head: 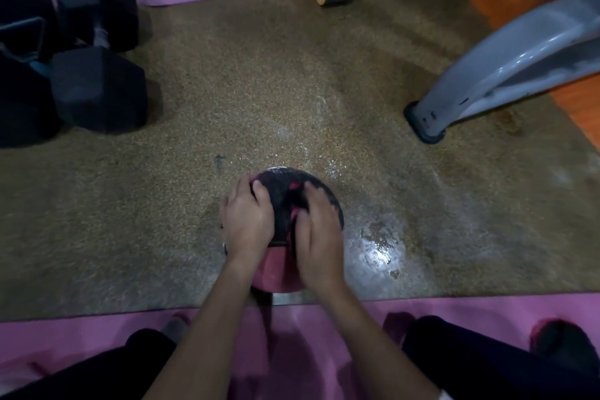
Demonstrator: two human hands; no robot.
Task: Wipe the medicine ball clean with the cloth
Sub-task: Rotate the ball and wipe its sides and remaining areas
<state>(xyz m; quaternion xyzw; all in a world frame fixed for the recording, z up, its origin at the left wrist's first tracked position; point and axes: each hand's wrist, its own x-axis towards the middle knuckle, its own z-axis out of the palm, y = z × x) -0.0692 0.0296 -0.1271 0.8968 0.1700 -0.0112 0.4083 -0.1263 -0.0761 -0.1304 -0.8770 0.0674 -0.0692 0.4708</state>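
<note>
– On the brown floor mat (292, 91), 6 o'clock in view: medicine ball (282, 191) sits just ahead of your knees. Your left hand (246, 217) cups its 9 o'clock side, fingers curled round it.
– And the right? Cloth?
– Your right hand (319, 230) lies over the 3 o'clock side, motion-blurred. Can't tell if it pinches anything or presses flat. Pink strip (293, 214) between your hands may be the cloth; not sure.
– Handling?
– Looks heavy, round, textured shell; wet-looking patch (376, 252) on the mat at its 3 o'clock, so expect slick. It'll roll, I'd guess. Brace it low on the side with the left, wipe with the right, turn it rather than lift. Dumbbells (97, 88) at 10 o'clock, keep clear.
</note>
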